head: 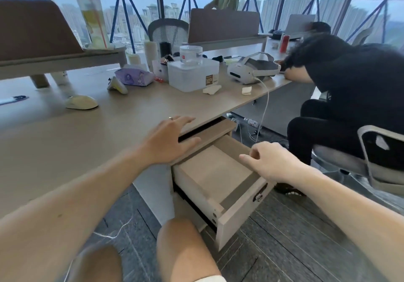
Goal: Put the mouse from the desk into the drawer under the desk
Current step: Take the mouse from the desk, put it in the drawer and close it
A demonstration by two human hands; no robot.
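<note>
Hands (168,141) (266,161) hover empty over open drawer (218,172) (left spread, right loosely curled); mouse (82,102) on desk (65,139).

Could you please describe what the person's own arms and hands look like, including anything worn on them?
Both forearms are bare, with no sleeves, gloves, watch or wristband in view. The left hand wears a thin ring on one finger. The right hand shows no ring or other jewellery on the side that faces the camera.

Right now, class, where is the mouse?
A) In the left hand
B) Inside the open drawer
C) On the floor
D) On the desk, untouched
D: the mouse lies on the desk, clear of both hands, and the open drawer holds nothing.
</note>
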